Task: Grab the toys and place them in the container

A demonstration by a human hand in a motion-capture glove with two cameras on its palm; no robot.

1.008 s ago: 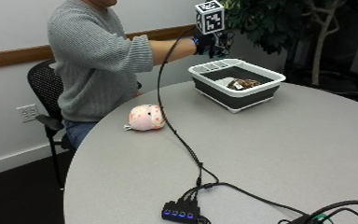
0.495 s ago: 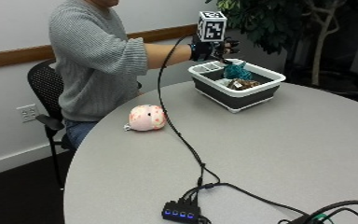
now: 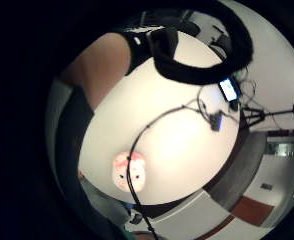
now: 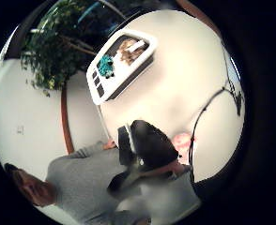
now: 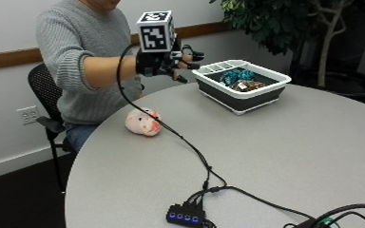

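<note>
On the round grey desk [image 5: 283, 142] sits a rectangular container [image 5: 243, 88] with white rim and dark walls, holding a teal knobbly toy [image 5: 236, 76] and a brownish toy [image 5: 249, 86]. Near the desk's edge by the person lies a soft, rounded pink plush toy [image 5: 142, 123]. Raised in the air, the gloved grip [image 5: 167, 64] is released, fingers spread, holding nothing, just beside the container and well above the plush.

An office or meeting room is suggested: a round grey surface [image 5: 283, 156], a black mesh chair [image 5: 43, 95], a wooden rail [image 5: 8, 58] along a white wall, a wall outlet [image 5: 28, 114], and a potted tree [image 5: 283, 23] are seen.
</note>
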